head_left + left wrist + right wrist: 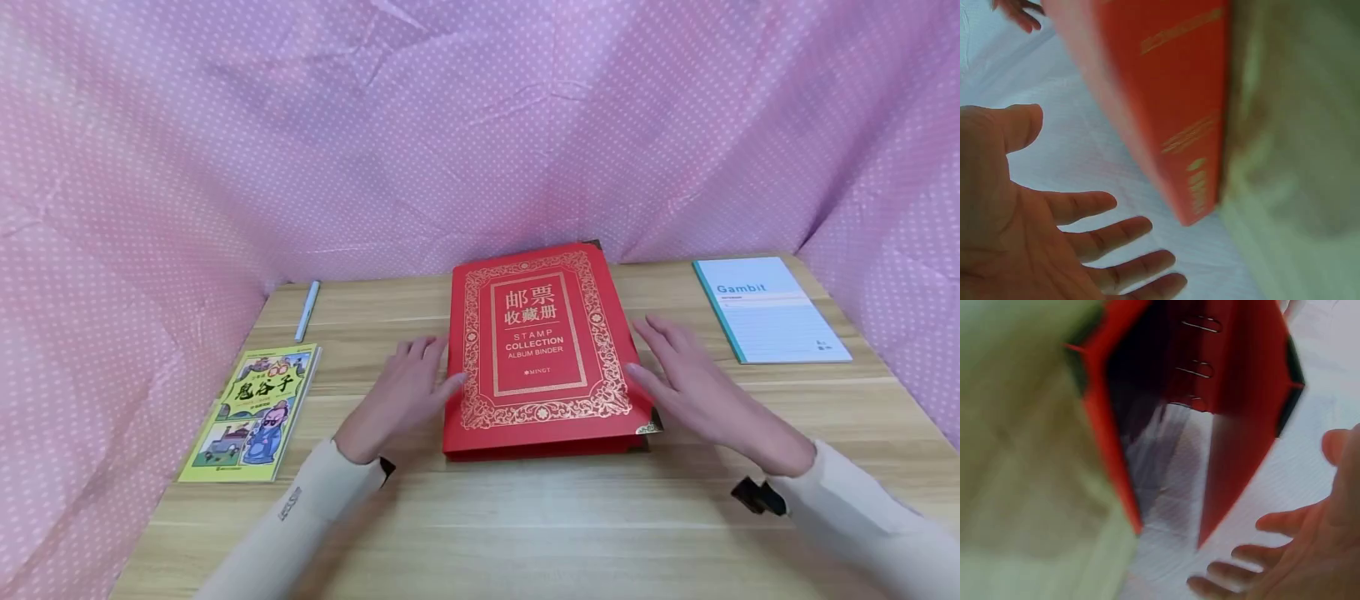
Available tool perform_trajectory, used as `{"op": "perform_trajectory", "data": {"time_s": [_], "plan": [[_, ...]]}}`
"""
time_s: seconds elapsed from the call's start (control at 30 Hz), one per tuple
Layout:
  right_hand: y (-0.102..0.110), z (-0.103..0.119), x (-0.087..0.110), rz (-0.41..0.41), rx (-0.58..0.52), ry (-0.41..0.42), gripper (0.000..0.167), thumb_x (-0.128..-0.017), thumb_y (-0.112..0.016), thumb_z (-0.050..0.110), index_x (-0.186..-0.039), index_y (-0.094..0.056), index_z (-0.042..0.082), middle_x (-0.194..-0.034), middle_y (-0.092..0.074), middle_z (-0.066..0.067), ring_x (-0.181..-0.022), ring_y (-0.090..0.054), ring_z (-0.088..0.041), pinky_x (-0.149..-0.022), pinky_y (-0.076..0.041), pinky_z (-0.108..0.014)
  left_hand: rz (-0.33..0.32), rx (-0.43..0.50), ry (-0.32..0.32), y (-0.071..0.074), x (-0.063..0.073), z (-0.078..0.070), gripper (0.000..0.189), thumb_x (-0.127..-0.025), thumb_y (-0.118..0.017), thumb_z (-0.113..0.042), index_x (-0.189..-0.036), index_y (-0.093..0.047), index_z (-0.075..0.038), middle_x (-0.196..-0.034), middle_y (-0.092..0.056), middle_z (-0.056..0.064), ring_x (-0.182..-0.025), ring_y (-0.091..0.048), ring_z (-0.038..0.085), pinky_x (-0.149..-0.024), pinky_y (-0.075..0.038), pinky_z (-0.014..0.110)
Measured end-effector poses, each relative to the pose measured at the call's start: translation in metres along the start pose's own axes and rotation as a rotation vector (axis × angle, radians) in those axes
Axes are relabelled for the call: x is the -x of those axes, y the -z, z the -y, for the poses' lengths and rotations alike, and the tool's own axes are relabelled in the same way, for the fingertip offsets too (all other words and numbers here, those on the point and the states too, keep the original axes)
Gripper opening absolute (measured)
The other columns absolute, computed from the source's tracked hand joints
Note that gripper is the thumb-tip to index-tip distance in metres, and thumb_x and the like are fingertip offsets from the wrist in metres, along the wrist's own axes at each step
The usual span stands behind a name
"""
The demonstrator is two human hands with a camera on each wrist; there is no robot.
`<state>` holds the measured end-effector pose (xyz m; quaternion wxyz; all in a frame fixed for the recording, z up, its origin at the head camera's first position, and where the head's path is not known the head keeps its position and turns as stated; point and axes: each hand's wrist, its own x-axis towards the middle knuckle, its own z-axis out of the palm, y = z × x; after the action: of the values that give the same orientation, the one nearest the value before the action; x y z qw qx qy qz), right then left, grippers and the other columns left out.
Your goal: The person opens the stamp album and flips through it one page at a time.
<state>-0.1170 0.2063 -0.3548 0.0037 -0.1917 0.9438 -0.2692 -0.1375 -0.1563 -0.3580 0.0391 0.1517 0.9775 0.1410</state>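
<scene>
Fingers point(1116, 234) of the left hand point(397, 392) are straight and spread wide, palm toward the red stamp collection album binder point(536, 421), and the left wrist view shows a gap between them and the gold-lettered spine point(1179, 112). Opposite, the right hand point(697, 387) is just as wide, beside the binder's opening edge; it holds nothing, and the right wrist view shows it apart from the covers.

The binder lies front cover up on the wooden counter point(540, 525), between the two hands. Its covers stand a little apart at the edges, with metal rings point(1194, 372) showing inside. Left of the binder are a yellow-green comic book point(251, 417) and, farther back, a slim white pen point(307, 312); well to its right lies a Gambit notebook point(772, 312). Behind it hangs a pink polka-dot cloth point(480, 125).

I judge the step in hand to be placing or squaring up the binder, with neither hand gripping it. Shifting it would call for both palms closing evenly on its sides; opening it would call for the right fingers under the front cover's free edge, the left steadying the spine.
</scene>
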Motion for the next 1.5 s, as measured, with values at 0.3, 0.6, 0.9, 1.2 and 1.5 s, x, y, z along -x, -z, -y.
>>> {"op": "perform_trajectory", "data": {"time_s": [0.3,0.6,0.9,1.2,1.5], "plan": [[-0.015,-0.008,0.018,-0.055,-0.148,0.035,0.055,-0.097,-0.053,0.033,-0.146,-0.036,0.013,-0.141,-0.041,-0.011,-0.125,-0.041,-0.033,-0.091,-0.039,-0.062,0.107,0.163,0.023,-0.017,0.015,0.008,0.077,-0.085,-0.064,-0.049,-0.146,-0.034,-0.012,-0.130,-0.043,0.002,-0.112,-0.042,0.014,-0.085,-0.051,0.036],[-0.007,-0.005,0.024,-0.178,-0.187,0.113,0.050,-0.096,-0.054,0.020,-0.144,-0.041,0.020,-0.139,-0.045,0.001,-0.123,-0.043,-0.018,-0.099,-0.037,-0.037,0.086,0.166,-0.001,-0.022,0.013,0.001,0.080,-0.085,-0.065,-0.048,-0.150,-0.027,-0.018,-0.125,-0.044,0.001,-0.105,-0.044,0.011,-0.078,-0.052,0.030],[0.011,0.002,0.013,-0.331,-0.334,0.399,0.048,-0.096,-0.044,0.019,-0.142,-0.041,0.004,-0.140,-0.043,-0.011,-0.115,-0.046,-0.018,-0.093,-0.034,-0.021,0.124,0.235,-0.039,-0.026,0.010,-0.015,0.083,-0.087,-0.057,-0.055,-0.152,-0.017,-0.023,-0.128,-0.042,0.000,-0.107,-0.044,0.010,-0.081,-0.049,0.032],[0.026,0.035,-0.014,-0.452,-0.520,0.677,0.068,-0.101,-0.032,0.046,-0.133,-0.041,-0.014,-0.137,-0.040,-0.026,-0.121,-0.040,-0.028,-0.095,-0.033,-0.028,0.186,0.243,-0.153,-0.026,0.009,-0.026,0.079,-0.089,-0.056,-0.052,-0.152,-0.019,-0.021,-0.140,-0.037,0.002,-0.123,-0.039,0.015,-0.092,-0.046,0.037],[0.008,0.078,-0.028,-0.314,-0.706,0.819,0.080,-0.096,-0.028,0.057,-0.146,-0.022,-0.006,-0.146,-0.026,-0.028,-0.127,-0.034,-0.040,-0.098,-0.035,-0.041,-0.283,0.262,-0.532,0.039,0.007,-0.052,0.059,-0.097,-0.048,-0.036,-0.146,-0.031,-0.008,-0.146,-0.032,0.006,-0.131,-0.032,0.020,-0.104,-0.035,0.038]]}}
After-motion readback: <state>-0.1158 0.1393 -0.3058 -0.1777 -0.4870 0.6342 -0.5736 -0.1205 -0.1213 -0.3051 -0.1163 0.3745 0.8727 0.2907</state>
